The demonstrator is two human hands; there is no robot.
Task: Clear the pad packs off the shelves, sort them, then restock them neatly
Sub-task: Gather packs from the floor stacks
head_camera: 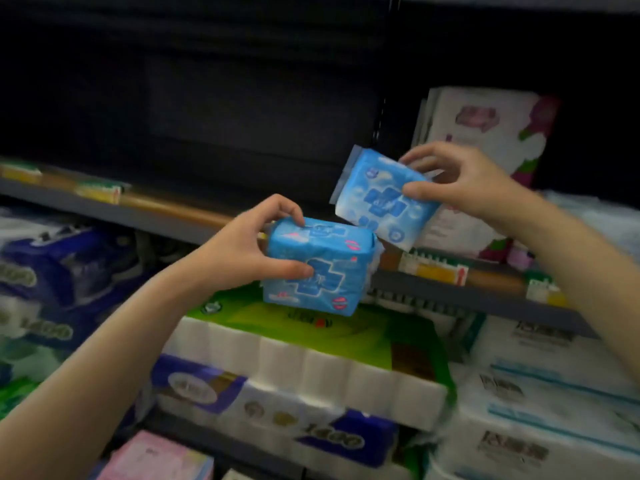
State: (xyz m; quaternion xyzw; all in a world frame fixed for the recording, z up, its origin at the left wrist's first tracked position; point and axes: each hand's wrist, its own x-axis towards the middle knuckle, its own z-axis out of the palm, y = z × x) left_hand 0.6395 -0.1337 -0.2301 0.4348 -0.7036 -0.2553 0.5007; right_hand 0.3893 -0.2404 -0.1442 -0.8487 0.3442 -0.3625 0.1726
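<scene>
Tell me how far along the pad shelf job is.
Looks done: the left stretch of the upper shelf is bare and dark. In hand: the left hand grips a thick blue pack, the right hand pinches a thinner blue pack, both held in front of the shelf. Left: white packs stand on the right of the shelf; whether this is clearing or restocking, I cannot tell.

Upper shelf [194, 216] left apparently open; white-purple packs [485, 140] block right.
</scene>
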